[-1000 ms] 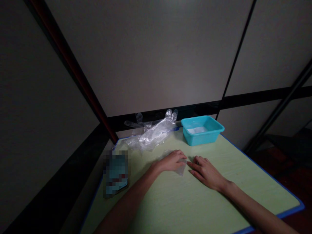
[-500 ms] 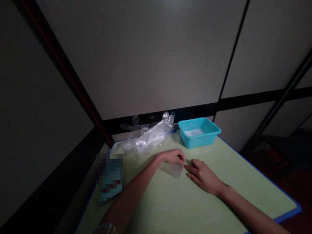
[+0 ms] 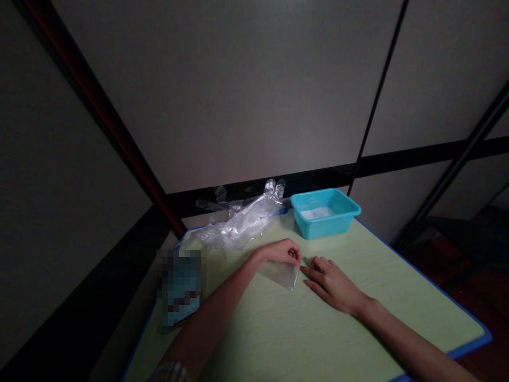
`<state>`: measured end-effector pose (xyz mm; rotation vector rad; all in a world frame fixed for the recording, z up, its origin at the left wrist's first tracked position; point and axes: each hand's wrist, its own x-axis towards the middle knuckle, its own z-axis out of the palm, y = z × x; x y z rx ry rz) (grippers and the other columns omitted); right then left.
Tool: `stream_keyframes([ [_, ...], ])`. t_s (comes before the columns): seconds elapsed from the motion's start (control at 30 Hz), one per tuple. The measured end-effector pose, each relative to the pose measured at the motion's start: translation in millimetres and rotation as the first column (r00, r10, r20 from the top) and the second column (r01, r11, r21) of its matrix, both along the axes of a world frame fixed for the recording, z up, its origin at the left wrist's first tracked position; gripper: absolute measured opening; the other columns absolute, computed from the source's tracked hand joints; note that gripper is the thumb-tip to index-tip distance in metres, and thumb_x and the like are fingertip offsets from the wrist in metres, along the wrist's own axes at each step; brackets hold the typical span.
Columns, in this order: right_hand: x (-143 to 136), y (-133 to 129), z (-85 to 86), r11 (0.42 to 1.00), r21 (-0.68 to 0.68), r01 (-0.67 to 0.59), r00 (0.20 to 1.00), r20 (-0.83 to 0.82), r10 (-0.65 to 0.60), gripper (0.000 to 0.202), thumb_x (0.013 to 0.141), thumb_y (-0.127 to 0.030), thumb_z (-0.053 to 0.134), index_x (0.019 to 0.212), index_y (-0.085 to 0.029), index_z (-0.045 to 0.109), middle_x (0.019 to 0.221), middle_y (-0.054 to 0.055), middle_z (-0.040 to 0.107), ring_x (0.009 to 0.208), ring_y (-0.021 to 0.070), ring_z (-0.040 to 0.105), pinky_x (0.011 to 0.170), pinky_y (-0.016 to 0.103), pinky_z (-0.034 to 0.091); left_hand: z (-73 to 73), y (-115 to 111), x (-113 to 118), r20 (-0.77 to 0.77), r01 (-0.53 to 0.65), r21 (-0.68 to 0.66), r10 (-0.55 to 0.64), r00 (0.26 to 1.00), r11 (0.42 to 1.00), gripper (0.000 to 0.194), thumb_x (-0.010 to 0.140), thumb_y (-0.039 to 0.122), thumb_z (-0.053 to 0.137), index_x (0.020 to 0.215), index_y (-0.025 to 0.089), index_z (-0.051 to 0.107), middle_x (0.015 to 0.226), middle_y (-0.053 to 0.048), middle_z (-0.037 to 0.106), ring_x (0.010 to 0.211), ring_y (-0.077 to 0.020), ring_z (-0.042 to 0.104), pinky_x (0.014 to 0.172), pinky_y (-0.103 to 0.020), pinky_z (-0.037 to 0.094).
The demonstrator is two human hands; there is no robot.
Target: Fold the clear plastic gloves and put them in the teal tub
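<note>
My left hand (image 3: 283,251) is closed, its thumb and fingers pinched at the right edge of a flat, clear plastic piece (image 3: 281,276). This piece lies on the table with one corner pointing toward me; the left hand hides its far part. Just to the right, my right hand (image 3: 332,284) lies on the table, palm down. Its index finger and thumb are apart and point at the plastic's edge, with the index fingertip close to the left fingers. The other fingers are slightly bent. Whether the right index touches the plastic, I cannot tell.
Behind my left hand lies a crumpled heap of thin, clear plastic gloves (image 3: 246,223), partly over the table's far edge. A turquoise plastic basin (image 3: 326,227) with something white inside stands at the back right. A blurred-out item (image 3: 181,292) lies left. The green table (image 3: 302,339) has blue edging.
The left fingers have curled slightly at the plastic's edge. My right hand stays nearly in place, and the view has shifted a little.
</note>
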<state>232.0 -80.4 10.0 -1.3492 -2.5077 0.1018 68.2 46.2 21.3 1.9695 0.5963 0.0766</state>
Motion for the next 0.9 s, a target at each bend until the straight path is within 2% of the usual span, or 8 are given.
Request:
stream_keyframes([
  [0.13, -0.2, -1.5, 2.0, 1.000, -0.004, 0.003, 1.000, 0.000, -0.003, 0.032, 0.088, -0.032, 0.035, 0.113, -0.019, 0.050, 0.084, 0.007, 0.048, 0.079, 0.0201, 0.045, 0.068, 0.032, 0.035, -0.7, -3.3, 0.8, -0.009, -0.006, 0.000, 0.006, 1.000, 1.000, 0.008, 0.064, 0.005, 0.064, 0.064, 0.011, 0.059, 0.057, 0.005, 0.056, 0.056, -0.0072, 0.049, 0.057, -0.019, 0.039],
  [0.3, -0.7, -1.1, 3.0, 1.000, 0.000, -0.001, 1.000, -0.007, 0.001, 0.030, 0.087, -0.033, 0.036, 0.108, -0.020, 0.053, 0.083, 0.007, 0.048, 0.079, 0.0201, 0.046, 0.067, 0.031, 0.035, -3.9, -5.8, 1.6, -0.020, -0.026, 0.013, 0.026, 0.999, 1.000, 0.009, 0.062, 0.007, 0.065, 0.066, 0.012, 0.059, 0.056, 0.005, 0.054, 0.055, -0.0075, 0.049, 0.055, -0.019, 0.038],
  [0.63, -0.9, -0.8, 1.0, 1.000, -0.002, 0.001, 0.998, -0.063, -0.001, 0.025, 0.088, -0.029, 0.036, 0.096, -0.017, 0.056, 0.082, 0.007, 0.049, 0.078, 0.0190, 0.046, 0.068, 0.031, 0.036, -1.8, -9.9, 4.3, -0.043, -0.050, 0.083, 0.054, 0.998, 0.995, 0.020, 0.062, 0.003, 0.063, 0.078, 0.013, 0.058, 0.055, 0.007, 0.050, 0.054, -0.0079, 0.048, 0.050, -0.017, 0.035],
  [0.9, -0.7, -0.2, -0.5, 1.000, 0.000, -0.009, 0.996, -0.086, 0.009, 0.026, 0.088, -0.027, 0.034, 0.104, -0.018, 0.052, 0.085, 0.007, 0.049, 0.081, 0.0196, 0.046, 0.070, 0.031, 0.038, -5.9, -8.3, 4.9, -0.050, -0.040, 0.135, 0.047, 0.998, 0.990, 0.026, 0.060, 0.001, 0.062, 0.083, 0.013, 0.058, 0.057, 0.007, 0.050, 0.054, -0.0079, 0.048, 0.048, -0.017, 0.033],
])
